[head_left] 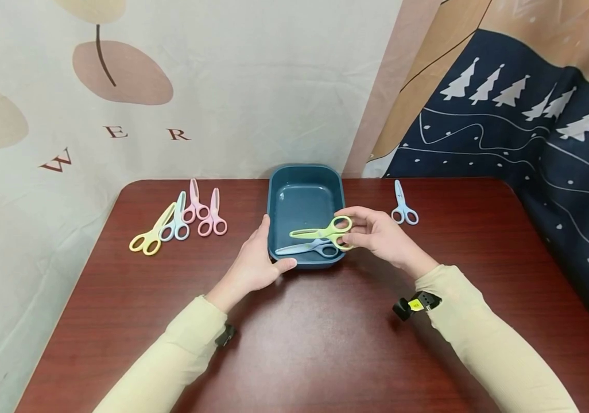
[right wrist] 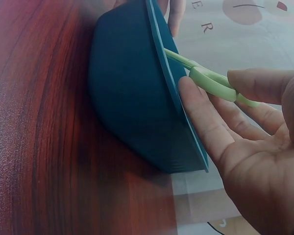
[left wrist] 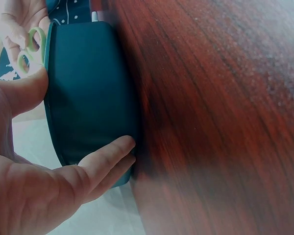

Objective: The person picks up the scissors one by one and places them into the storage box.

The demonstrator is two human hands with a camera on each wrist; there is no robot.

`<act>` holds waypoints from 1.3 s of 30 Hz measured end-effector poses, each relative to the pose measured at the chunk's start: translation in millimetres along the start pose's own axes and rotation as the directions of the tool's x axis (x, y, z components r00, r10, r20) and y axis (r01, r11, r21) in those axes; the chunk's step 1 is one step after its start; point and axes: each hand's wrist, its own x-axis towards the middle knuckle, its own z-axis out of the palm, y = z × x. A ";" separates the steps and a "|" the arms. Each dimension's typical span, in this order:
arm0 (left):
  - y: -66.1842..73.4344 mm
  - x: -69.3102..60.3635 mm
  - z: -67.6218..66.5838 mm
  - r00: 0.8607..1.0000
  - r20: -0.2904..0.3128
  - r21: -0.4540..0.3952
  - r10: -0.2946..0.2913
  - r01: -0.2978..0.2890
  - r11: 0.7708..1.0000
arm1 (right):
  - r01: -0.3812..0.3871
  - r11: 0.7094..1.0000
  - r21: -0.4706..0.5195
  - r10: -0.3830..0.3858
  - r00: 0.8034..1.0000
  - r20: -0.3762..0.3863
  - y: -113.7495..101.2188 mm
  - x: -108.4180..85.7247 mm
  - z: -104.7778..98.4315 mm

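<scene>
A deep teal plastic box (head_left: 305,265) stands at the table's far middle. My left hand (head_left: 253,261) holds its near-left corner: the thumb lies at the near rim, the fingers along the side wall (left wrist: 88,93). Between right thumb and fingers, my right hand (head_left: 377,235) pinches the handle end of light-green scissors (head_left: 320,232), seen edge-on as green scissors (right wrist: 213,85) in the right wrist view. Their blades point left over the box's inside. Below them, blue scissors (head_left: 299,248) lie in the box's near end.
On the table's left lie yellow scissors (head_left: 152,236), light-blue scissors (head_left: 174,223) and two pink pairs of scissors (head_left: 213,218). Another blue pair of scissors (head_left: 400,203) lies right of the box. A printed cloth (head_left: 253,115) hangs behind the table (head_left: 294,344).
</scene>
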 end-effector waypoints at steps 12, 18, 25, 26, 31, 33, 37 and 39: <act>0.2 0.1 -0.2 1.000 -0.001 0.005 -0.008 0.008 1.000 | 0.009 1.000 -0.029 -0.008 0.999 0.046 -1.1 4.2 1.9; 0.0 0.3 -0.1 1.000 0.002 0.004 -0.011 0.011 1.000 | 0.013 1.000 -0.020 -0.011 0.996 0.086 -1.8 6.8 4.5; -0.1 0.3 -0.1 1.000 0.002 0.008 -0.002 0.002 1.000 | 0.011 0.999 -0.049 -0.006 0.995 0.103 -2.6 10.1 5.1; 0.0 0.2 -0.1 1.000 0.003 0.007 -0.003 0.003 1.000 | 0.010 0.998 -0.054 -0.005 0.994 0.106 -2.9 10.2 5.2; 0.9 -0.1 -0.5 1.000 0.003 0.004 -0.008 0.008 1.000 | 0.013 0.997 -0.081 -0.004 0.993 0.116 -3.0 11.8 6.0; 1.0 -0.1 -0.6 1.000 0.002 0.005 -0.007 0.007 1.000 | 0.016 0.996 -0.089 -0.005 0.993 0.121 -2.8 12.7 6.1; 1.1 -0.2 -0.6 1.000 0.002 0.004 -0.009 0.009 1.000 | 0.017 0.994 -0.105 -0.004 0.992 0.129 -3.6 14.0 6.6; 1.1 -0.3 -0.6 1.000 0.002 0.003 -0.011 0.011 1.000 | 0.016 0.993 -0.114 -0.001 0.991 0.131 -4.3 14.5 6.8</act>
